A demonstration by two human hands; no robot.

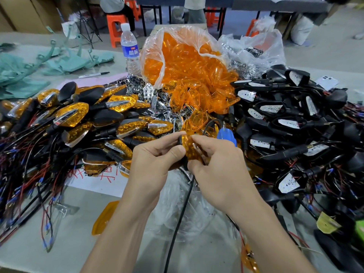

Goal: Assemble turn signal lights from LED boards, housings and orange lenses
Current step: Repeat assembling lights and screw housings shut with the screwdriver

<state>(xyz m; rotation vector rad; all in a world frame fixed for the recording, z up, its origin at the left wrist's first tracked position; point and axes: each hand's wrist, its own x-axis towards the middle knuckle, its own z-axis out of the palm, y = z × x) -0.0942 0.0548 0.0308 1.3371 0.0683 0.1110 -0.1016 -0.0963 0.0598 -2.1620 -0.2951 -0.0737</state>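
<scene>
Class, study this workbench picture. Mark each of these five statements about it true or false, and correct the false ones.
1. The left hand and the right hand both hold one orange-lensed light. True.
2. The finished lights are piled on the person's right. False: they lie on the left; the pile on the right is black housings with white boards.
3. The water bottle lies on its side. False: it stands upright.
4. The clear bag of orange lenses sits beyond the hands. True.
5. A marker pen lies left of the water bottle. True.
</scene>
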